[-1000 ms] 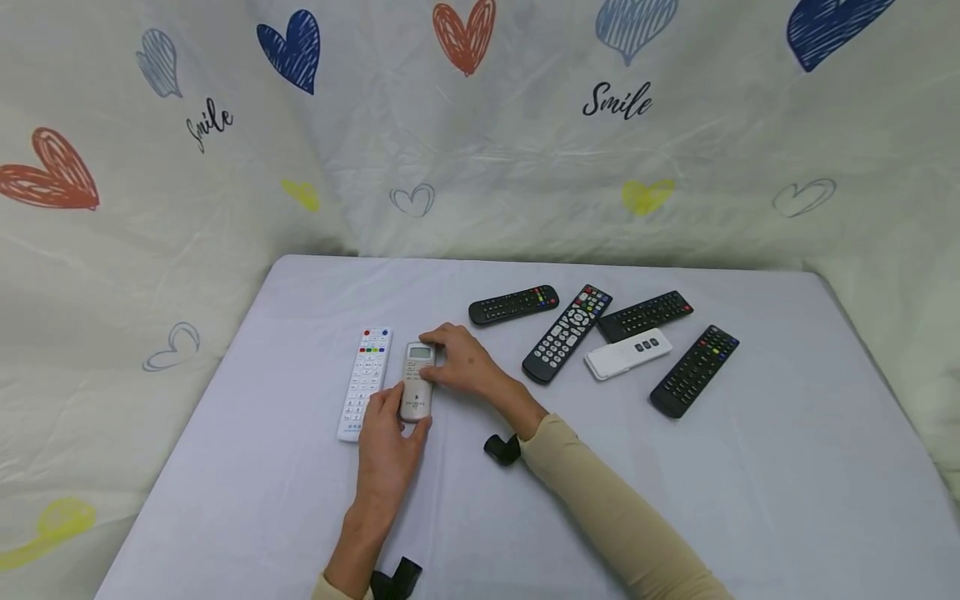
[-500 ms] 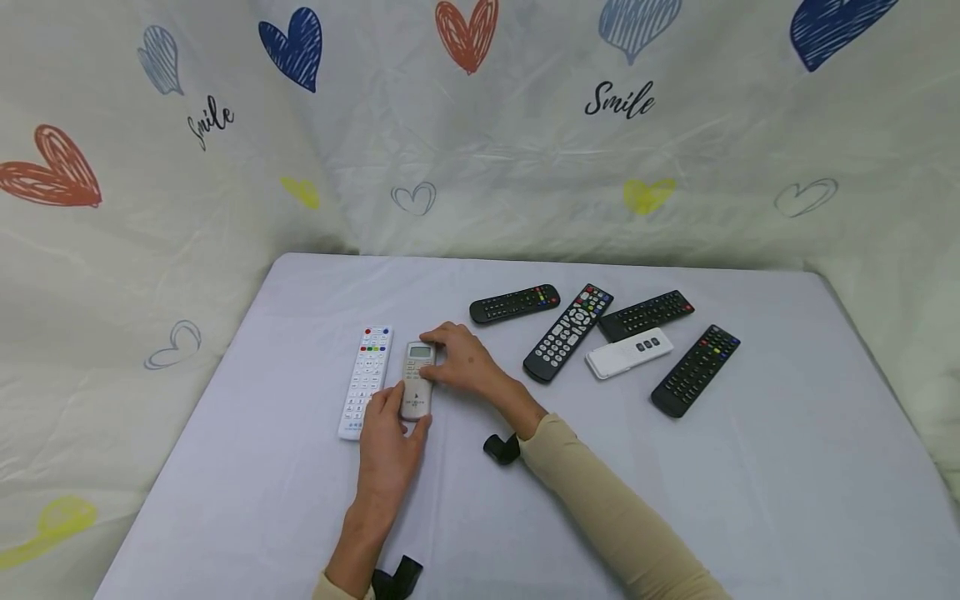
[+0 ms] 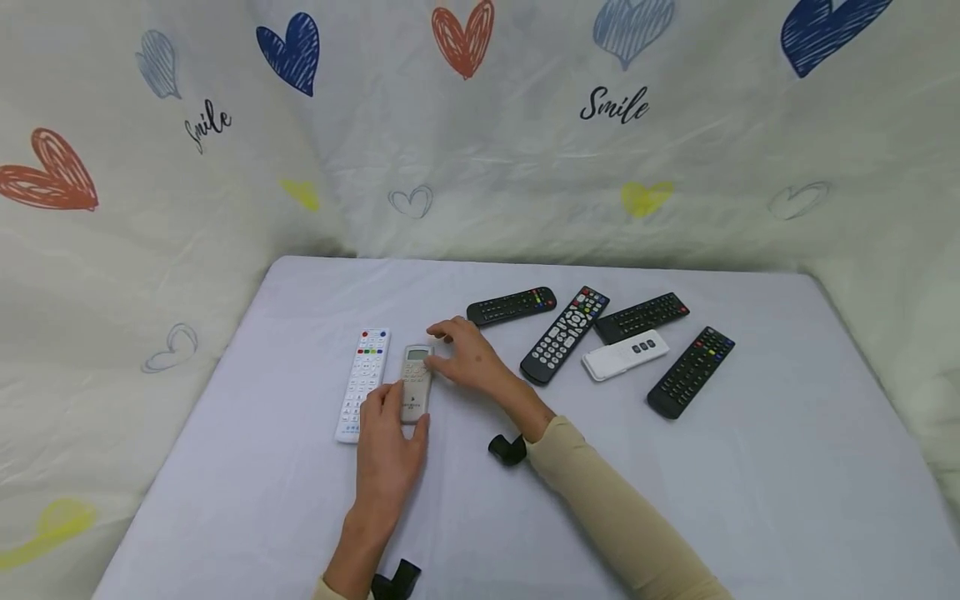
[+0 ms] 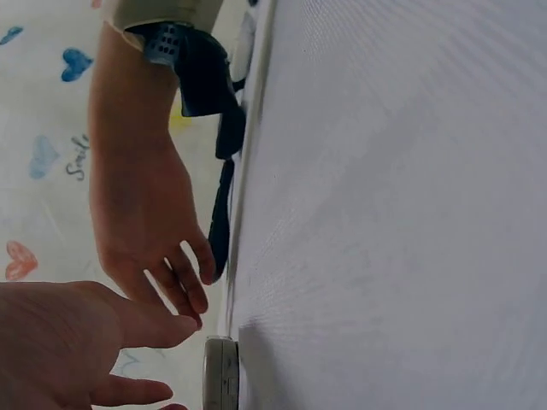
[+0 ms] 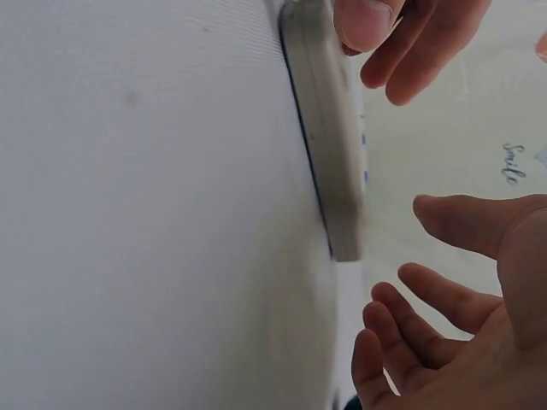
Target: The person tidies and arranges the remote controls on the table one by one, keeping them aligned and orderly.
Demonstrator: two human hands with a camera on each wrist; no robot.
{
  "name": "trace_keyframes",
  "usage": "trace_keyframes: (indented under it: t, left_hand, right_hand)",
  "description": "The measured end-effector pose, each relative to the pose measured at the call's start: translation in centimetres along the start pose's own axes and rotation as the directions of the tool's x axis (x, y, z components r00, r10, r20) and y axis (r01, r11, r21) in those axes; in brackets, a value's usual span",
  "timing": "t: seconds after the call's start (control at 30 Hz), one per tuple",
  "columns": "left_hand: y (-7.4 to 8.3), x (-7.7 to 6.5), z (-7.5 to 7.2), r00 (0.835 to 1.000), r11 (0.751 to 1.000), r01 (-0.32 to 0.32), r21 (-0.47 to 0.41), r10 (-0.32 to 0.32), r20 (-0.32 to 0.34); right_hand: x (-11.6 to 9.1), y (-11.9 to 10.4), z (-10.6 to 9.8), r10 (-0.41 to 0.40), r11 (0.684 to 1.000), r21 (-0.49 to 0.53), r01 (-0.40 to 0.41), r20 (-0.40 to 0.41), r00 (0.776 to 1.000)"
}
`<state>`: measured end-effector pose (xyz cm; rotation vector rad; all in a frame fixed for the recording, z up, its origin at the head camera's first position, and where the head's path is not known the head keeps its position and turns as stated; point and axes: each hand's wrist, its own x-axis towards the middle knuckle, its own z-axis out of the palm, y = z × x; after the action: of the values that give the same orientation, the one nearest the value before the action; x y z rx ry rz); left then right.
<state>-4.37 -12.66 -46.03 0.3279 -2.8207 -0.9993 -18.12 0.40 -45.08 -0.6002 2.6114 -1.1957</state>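
Observation:
A small grey-beige remote control [image 3: 416, 385] with a little screen lies flat on the table, just right of a longer white remote [image 3: 364, 375] with coloured buttons. My left hand [image 3: 388, 454] is at its lower end, fingers along the left side and thumb near the right; whether they touch it is unclear. My right hand [image 3: 474, 360] hovers by its upper right, and in the right wrist view the right hand's fingers [image 5: 419, 320] are spread apart from the remote. In the left wrist view, the left thumb [image 4: 158, 323] is extended near the remote's end [image 4: 220, 376].
To the right lie several other remotes: a black one [image 3: 512, 307] at the back, a black one with white buttons [image 3: 564, 337], another black one [image 3: 647, 317], a white one [image 3: 626, 357] and a black one [image 3: 691, 373]. A heart-patterned cloth hangs behind the white table [image 3: 750, 500].
My right hand has let go of the grey remote's upper end and drawn slightly right, its fingers parting from it. My left hand stays at the lower end. The remotes stay in place.

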Motion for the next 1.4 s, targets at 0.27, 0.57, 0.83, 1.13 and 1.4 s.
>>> trace_keyframes:
  t: [0.27,0.57,0.83,1.13,1.4]
  left_hand:
    - [0.9,-0.1,0.3,0.991,0.994,-0.106,-0.012,0.105,-0.086]
    - [2.1,0.1,1.3,0.956,0.959,-0.275,-0.075,0.264,-0.128]
    - [3.2,0.3,2.1,0.954,0.948,-0.299,-0.109,0.294,-0.059]
    - [3.5,0.2,2.9,0.964,0.955,-0.259,-0.142,0.265,0.025]
    - [4.0,0.2,3.6,0.965,0.955,-0.238,-0.175,0.253,0.067]
  right_hand:
    - [-1.0,0.1,-2.5,0.004,1.000,0.010,-0.003,-0.080,0.997]
    - [-2.2,1.2,-4.6,0.004,0.997,0.079,0.009,-0.161,0.987]
    - [-3.4,2.5,-6.1,0.010,0.998,0.064,0.005,-0.222,0.975]
    - [-4.4,3.9,-7.1,0.039,0.997,0.072,-0.020,-0.281,0.959]
    - [-5.3,4.7,-7.9,0.070,0.996,0.072,-0.050,-0.303,0.950]
